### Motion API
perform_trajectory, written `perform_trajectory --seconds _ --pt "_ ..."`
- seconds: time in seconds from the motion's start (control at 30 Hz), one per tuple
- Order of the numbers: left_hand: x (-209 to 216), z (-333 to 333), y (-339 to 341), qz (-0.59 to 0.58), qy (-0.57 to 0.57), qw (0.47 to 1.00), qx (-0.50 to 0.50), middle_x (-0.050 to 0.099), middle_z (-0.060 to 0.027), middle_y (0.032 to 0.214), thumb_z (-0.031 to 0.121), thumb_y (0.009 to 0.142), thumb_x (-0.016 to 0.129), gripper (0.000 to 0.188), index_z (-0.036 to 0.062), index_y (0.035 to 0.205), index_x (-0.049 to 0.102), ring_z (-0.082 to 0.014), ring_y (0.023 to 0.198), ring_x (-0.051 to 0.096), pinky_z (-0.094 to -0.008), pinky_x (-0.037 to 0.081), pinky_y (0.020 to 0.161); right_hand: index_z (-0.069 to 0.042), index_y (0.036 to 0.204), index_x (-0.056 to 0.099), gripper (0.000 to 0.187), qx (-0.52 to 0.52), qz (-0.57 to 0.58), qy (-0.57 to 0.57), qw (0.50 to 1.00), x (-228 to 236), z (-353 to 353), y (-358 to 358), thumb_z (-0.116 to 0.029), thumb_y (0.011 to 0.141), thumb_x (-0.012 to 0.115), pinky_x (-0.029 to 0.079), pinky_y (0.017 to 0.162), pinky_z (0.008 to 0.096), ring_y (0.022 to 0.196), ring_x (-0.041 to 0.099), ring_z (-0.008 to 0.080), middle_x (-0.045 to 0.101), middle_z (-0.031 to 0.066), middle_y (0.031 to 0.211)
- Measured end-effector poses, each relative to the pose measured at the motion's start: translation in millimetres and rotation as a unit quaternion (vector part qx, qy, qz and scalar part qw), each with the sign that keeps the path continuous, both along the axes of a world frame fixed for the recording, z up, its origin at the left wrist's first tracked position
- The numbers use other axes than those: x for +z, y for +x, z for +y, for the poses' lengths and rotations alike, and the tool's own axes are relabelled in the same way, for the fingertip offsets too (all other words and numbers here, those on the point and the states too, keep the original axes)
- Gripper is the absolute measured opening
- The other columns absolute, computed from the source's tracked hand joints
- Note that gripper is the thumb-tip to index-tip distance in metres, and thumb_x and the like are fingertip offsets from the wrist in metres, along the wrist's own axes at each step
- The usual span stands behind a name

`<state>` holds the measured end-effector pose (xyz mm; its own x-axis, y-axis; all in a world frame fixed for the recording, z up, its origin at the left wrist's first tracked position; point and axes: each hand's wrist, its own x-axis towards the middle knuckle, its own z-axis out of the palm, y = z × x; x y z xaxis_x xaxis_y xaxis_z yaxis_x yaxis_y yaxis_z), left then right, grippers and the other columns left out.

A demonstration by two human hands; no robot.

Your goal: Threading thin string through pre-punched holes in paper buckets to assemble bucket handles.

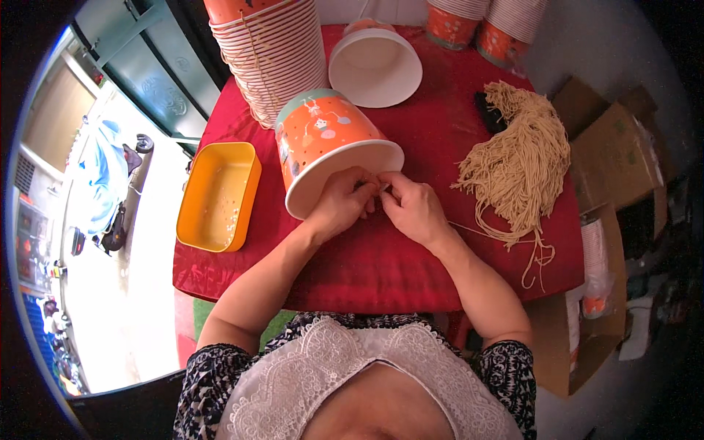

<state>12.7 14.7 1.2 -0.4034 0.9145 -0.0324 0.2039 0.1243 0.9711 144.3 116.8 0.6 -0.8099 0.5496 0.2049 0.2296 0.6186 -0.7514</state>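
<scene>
An orange paper bucket (334, 132) with a pale green base and cartoon figures lies on its side, its white mouth facing me. My left hand (345, 199) reaches across the lower part of the mouth, thumb and fingers closed in a pinch; what they hold is hidden. Fingertip to fingertip with it at the right of the rim, my right hand (412, 209) is pinched too. A thin beige cord (480, 232) runs from beneath my right hand toward a thick bundle of beige cords (521, 158). Its end between my fingers is too small to see.
Left of the bucket sits a yellow plastic tub (220, 198) with small bits inside. Behind rise a tall stack of nested buckets (271, 62), another bucket (376, 70) and more stacks (506, 33). A red cloth (367, 282) covers the table. Cardboard boxes (609, 154) stand at right.
</scene>
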Motion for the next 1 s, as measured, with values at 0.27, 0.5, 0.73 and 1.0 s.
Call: perform_trajectory --seconds 0.27,0.5,0.73,1.0 --pt "-1 0 -2 0.011 -0.002 1.000 -0.011 0.058 -0.0072 0.071 0.009 0.092 0.049 0.012 -0.0013 0.091 0.055 -0.0130 0.059 0.056 -0.0262 0.046 0.051 -0.002 0.095 0.061 0.017 -0.012 0.054 0.006 0.998 -14 1 -7 -0.014 0.084 0.059 0.051 0.064 0.0485 0.074 0.064 0.0402 0.063 0.0225 0.076" --pt "-1 1 0 -0.058 0.025 0.998 0.018 0.057 -0.0086 0.076 0.005 0.090 0.050 0.009 -0.0010 0.097 0.053 -0.0139 0.060 0.056 -0.0266 0.047 0.051 0.000 0.090 0.059 0.013 -0.023 0.067 0.047 0.996 -16 0 -8 -0.011 0.084 0.057 0.049 0.061 0.0485 0.070 0.063 0.0407 0.062 0.0223 0.072" --pt "-5 0 -5 0.053 -0.001 0.998 -0.023 0.060 -0.0050 0.074 0.016 0.091 0.057 0.017 0.0001 0.096 0.057 -0.0122 0.063 0.056 -0.0267 0.047 0.056 0.002 0.089 0.058 0.012 -0.012 0.107 0.000 0.994 -15 7 -3 -0.008 0.083 0.056 0.049 0.060 0.0462 0.070 0.064 0.0405 0.062 0.0238 0.074" --pt "-1 0 -1 0.067 -0.006 0.997 0.022 0.060 -0.0080 0.073 0.007 0.086 0.057 0.010 -0.0022 0.091 0.058 -0.0134 0.057 0.058 -0.0276 0.048 0.051 0.000 0.089 0.061 0.012 -0.019 0.006 0.031 0.999 7 5 9 -0.009 0.083 0.057 0.051 0.064 0.0462 0.075 0.065 0.0397 0.064 0.0226 0.078"
